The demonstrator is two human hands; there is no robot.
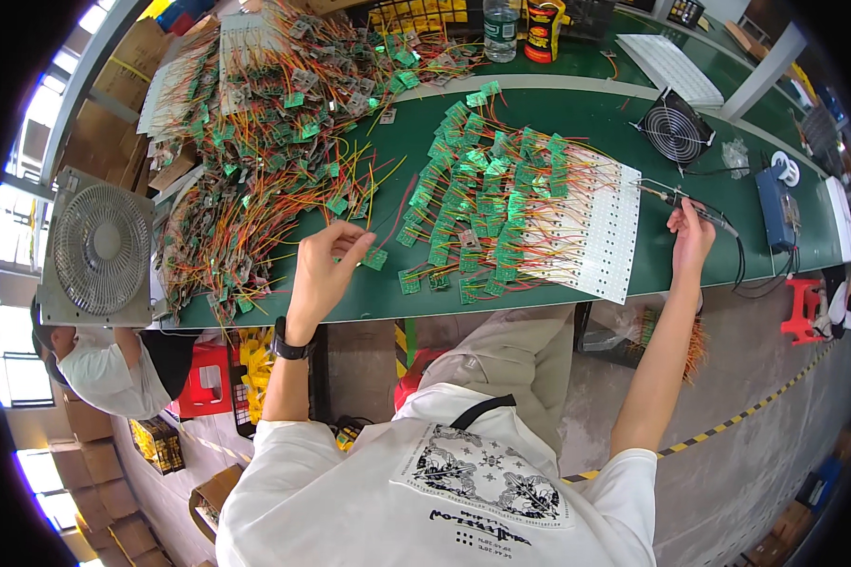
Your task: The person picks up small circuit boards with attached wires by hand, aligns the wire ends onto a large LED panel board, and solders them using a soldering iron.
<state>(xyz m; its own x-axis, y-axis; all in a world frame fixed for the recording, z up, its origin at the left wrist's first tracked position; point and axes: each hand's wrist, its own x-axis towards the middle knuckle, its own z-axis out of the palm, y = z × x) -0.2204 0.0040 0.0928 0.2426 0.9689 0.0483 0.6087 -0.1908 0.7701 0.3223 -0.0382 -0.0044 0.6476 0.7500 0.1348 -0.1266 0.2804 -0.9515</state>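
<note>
My left hand [326, 274] is over the green bench, thumb and forefinger pinched together on what looks like a thin wire. Just beyond the fingertips lies a small green circuit board [375, 258]. My right hand [692, 236] grips a soldering iron [704, 214], whose thin tip points left toward a white perforated board [607, 227]. Red and yellow wires run from that board's holes to rows of green circuit boards [473, 180] between my hands. To the left rises a large tangled heap of wired circuit boards [255, 161].
A small black fan [676, 130] and a blue soldering station [777, 203] stand at the right. A grey fan [99, 248] is at the left end, near another person [113, 369]. A water bottle [499, 30] stands at the back. A red stool [802, 310] is on the floor.
</note>
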